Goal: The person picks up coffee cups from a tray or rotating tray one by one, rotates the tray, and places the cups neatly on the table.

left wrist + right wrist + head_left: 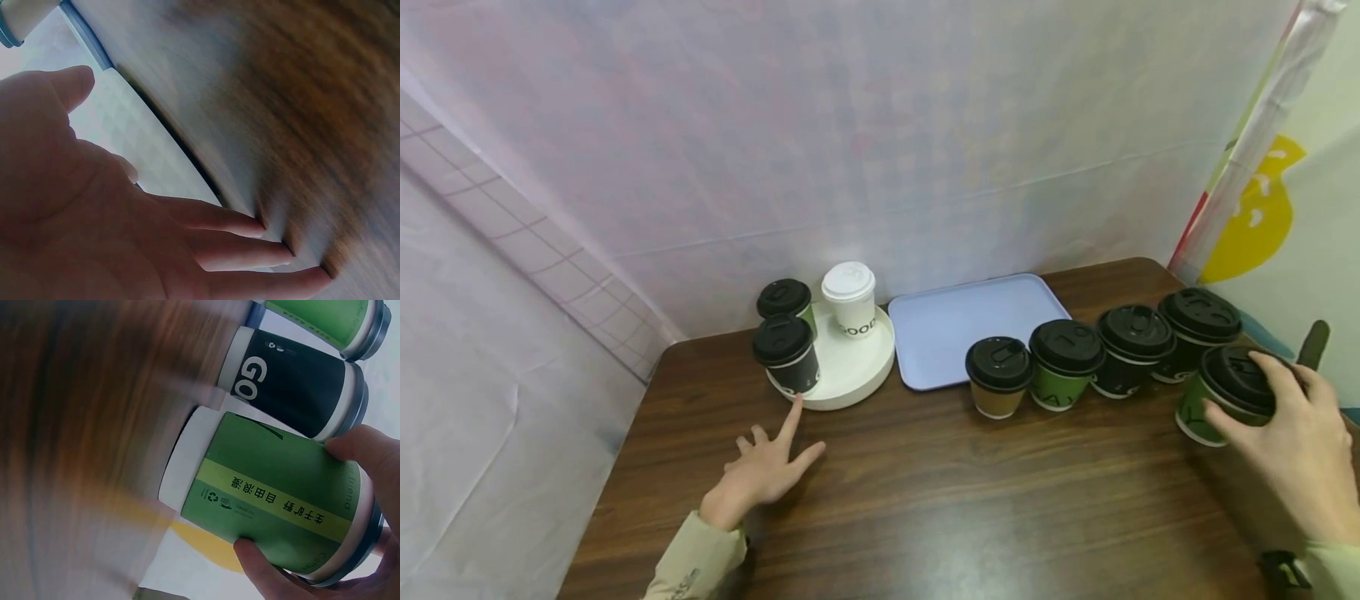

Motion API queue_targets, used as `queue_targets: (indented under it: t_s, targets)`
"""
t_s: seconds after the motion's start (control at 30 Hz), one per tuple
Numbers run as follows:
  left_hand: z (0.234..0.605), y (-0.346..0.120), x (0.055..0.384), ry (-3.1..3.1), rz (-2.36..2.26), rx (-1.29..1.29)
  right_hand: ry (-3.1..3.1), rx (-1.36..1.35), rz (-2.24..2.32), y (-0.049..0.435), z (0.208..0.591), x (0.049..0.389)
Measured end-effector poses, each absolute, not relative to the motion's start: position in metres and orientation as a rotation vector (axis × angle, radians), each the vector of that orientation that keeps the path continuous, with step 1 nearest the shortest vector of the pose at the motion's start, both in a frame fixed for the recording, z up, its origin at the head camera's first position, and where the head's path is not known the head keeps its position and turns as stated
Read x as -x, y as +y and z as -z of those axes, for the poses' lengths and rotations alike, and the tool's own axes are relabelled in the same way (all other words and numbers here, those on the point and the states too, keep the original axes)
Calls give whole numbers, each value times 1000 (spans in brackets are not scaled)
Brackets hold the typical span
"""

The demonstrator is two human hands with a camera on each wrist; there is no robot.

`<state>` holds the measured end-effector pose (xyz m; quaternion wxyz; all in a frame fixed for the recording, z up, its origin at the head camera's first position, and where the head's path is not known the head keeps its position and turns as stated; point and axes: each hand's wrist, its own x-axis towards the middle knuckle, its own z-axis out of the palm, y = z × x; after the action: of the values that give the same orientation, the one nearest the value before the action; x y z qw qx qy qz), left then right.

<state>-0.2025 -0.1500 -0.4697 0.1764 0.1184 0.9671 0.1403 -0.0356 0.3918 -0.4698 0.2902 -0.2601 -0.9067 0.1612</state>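
Note:
My right hand (1303,442) grips a green paper coffee cup (1201,410) near its black lid at the table's right end. In the right wrist view, thumb and fingers lie on opposite sides of this upright cup, its green sleeve (275,487) crossed by a yellow-green band of writing. My left hand (763,471) is spread over the table, holding nothing, its index finger pointing at the front edge of the round white tray (857,390). On that tray stand a black cup (793,371), a white cup (855,310) and a partly hidden green cup (784,297).
A pale blue rectangular tray (970,312) lies at the back middle. Along its right front stand a brown cup (997,398), another green cup (1060,385) and two dark cups, one nearer (1123,372) and one farther (1180,354). A curtain (880,167) hangs behind the wooden table (970,492).

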Motion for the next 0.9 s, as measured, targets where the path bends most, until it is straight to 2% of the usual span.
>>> queue_targets:
  t_s: [0.5,0.9]
  targets:
    - [472,-153,202,2745,-419,-334,-2471,795,-423,400,468,40]
    - [470,-153,202,2736,-432,-343,-2472,762,-440,400,469,32]
